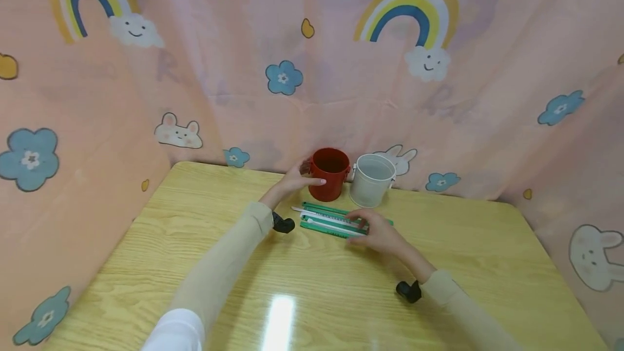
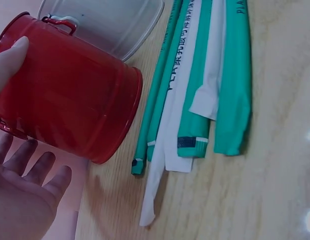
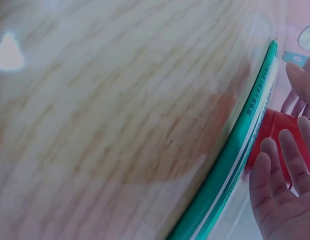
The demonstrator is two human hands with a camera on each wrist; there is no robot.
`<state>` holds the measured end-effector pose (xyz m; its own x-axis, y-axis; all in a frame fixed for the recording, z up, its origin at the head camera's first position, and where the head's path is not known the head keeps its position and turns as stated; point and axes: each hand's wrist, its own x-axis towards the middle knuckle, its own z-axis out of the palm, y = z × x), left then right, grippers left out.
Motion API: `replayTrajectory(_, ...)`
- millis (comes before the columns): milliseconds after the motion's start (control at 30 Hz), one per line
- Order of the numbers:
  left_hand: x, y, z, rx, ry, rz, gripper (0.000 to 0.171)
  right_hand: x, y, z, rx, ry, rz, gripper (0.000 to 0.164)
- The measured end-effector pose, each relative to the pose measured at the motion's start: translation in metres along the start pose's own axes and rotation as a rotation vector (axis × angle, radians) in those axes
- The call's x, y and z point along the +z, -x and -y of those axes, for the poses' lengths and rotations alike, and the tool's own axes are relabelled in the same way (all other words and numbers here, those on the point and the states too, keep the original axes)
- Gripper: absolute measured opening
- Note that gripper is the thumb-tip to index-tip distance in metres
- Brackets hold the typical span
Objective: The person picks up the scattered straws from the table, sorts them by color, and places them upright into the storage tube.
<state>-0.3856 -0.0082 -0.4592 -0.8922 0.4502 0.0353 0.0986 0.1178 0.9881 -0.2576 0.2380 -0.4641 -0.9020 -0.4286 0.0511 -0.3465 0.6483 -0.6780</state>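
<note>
A red bucket [image 1: 327, 180] with side handle lugs stands at the back of the table. My left hand [image 1: 296, 179] is at its left side, thumb against the front wall. The other fingers are spread along the opposite side, as the left wrist view shows. In front of the bucket lie several wrapped drinking straws [image 2: 195, 100] in green and white sleeves, some printed with PLA and other characters, side by side in a flat row. My right hand [image 1: 377, 232] is over their right end, fingers apart and slightly bent, with nothing gripped.
A white bucket [image 1: 372, 180] stands just right of the red one, close to the curtain [image 1: 312, 118] behind the table. The wood-grain table [image 1: 312, 286] extends toward me. Black wrist devices [image 1: 284, 223] sit at both wrists.
</note>
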Motion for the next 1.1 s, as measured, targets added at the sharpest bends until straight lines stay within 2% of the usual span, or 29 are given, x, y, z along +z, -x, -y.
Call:
replayTrajectory(200,0.003,-0.007,0.0,0.024,0.005,-0.001,0.076,0.003,-0.002,0.001,-0.023,-0.003,0.037,0.051)
replayTrajectory(400,0.007,-0.011,0.002,0.006,-0.006,-0.023,0.083,0.003,-0.004,0.003,-0.04,0.032,0.053,0.044)
replayTrajectory(633,0.009,-0.011,0.006,0.033,-0.01,-0.019,0.088,0.004,-0.005,0.0,-0.038,0.055,0.071,0.039)
replayTrajectory(1100,0.01,-0.007,0.007,-0.015,-0.024,-0.033,0.086,0.008,-0.005,0.005,-0.072,0.209,0.08,0.022)
